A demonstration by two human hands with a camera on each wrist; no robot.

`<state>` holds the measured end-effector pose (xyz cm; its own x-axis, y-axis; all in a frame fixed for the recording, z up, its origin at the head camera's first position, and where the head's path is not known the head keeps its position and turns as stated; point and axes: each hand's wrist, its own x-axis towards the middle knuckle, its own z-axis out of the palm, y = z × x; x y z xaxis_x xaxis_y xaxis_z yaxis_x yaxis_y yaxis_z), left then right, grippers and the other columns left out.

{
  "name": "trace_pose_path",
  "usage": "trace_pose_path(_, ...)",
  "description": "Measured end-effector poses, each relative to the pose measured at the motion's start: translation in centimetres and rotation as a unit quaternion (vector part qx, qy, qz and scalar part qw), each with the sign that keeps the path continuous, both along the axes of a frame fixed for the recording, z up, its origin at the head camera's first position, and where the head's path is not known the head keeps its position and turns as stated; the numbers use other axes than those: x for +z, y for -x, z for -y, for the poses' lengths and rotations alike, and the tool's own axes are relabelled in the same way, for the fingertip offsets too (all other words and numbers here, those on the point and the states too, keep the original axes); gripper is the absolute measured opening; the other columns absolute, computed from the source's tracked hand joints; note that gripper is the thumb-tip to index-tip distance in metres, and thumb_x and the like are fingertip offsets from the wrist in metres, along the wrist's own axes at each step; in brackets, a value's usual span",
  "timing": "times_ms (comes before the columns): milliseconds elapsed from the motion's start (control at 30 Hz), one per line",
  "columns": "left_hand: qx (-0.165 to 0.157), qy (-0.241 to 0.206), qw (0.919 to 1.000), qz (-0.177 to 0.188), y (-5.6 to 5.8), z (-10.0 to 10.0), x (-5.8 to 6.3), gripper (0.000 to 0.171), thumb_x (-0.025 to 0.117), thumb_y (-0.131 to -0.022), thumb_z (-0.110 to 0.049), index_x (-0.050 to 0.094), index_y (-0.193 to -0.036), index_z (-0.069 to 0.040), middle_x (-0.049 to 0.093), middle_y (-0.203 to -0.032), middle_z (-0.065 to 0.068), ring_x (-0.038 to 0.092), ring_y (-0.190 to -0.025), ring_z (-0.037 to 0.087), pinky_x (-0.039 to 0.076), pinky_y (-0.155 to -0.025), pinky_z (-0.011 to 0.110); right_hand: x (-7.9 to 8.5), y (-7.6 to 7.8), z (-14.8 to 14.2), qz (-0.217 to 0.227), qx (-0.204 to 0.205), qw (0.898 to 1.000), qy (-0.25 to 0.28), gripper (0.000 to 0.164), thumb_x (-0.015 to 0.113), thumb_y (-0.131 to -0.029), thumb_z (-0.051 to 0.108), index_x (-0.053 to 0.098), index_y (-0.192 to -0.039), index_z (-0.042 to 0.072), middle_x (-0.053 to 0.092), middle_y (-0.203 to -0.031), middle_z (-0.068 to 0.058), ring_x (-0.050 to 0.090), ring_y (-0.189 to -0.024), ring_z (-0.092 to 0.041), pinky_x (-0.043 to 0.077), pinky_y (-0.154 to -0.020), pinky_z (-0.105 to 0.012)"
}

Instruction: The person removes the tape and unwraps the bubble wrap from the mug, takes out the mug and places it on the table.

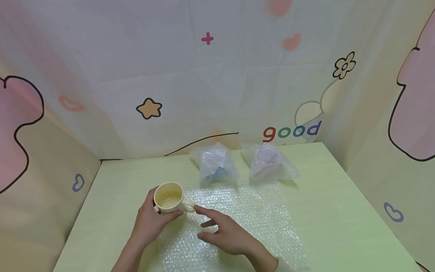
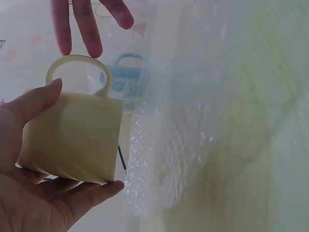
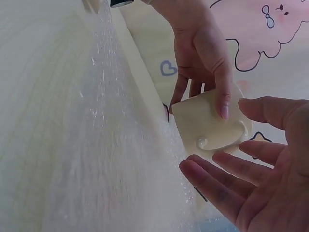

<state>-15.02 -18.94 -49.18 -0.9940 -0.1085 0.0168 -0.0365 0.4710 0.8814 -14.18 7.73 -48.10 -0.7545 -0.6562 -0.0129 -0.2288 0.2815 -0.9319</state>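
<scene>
A pale yellow mug [image 1: 168, 197] is held above the table by my left hand [image 1: 149, 223], thumb on the near side and fingers wrapped round the body. Its handle [image 2: 77, 59] points right, toward my right hand [image 1: 231, 235]. The right fingers are spread and fairly straight, with the index fingertip at the handle's outer edge; they do not curl round it. In the right wrist view, the handle side of the mug [image 3: 193, 118] faces the right fingers. Below both hands a sheet of clear bubble wrap [image 1: 244, 215] lies flat on the table.
Two items wrapped in bubble wrap stand at the back: a package with a blue mug [image 1: 217, 166] inside, and to its right a package with pale purplish contents [image 1: 270, 162]. A printed cloth wall [image 1: 183, 87] rises behind the light green table [image 1: 340, 211].
</scene>
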Motion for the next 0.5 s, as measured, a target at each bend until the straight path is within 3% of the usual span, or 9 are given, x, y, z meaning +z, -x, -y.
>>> trace_pose_path(500,0.035,0.023,0.9991,0.007,0.1,2.4,0.9,0.106,0.093,-0.074,-0.047,0.034,-0.156,-0.017,0.057,-0.144,0.01,0.056,-0.132,0.03,0.047,-0.104,0.051,0.2,1.2,3.2,-0.012,0.04,0.998,-0.044,0.085,0.068,-0.099,0.037,0.015,-0.165,0.038,0.025,-0.171,0.003,0.059,-0.136,-0.029,0.054,-0.089,-0.022)
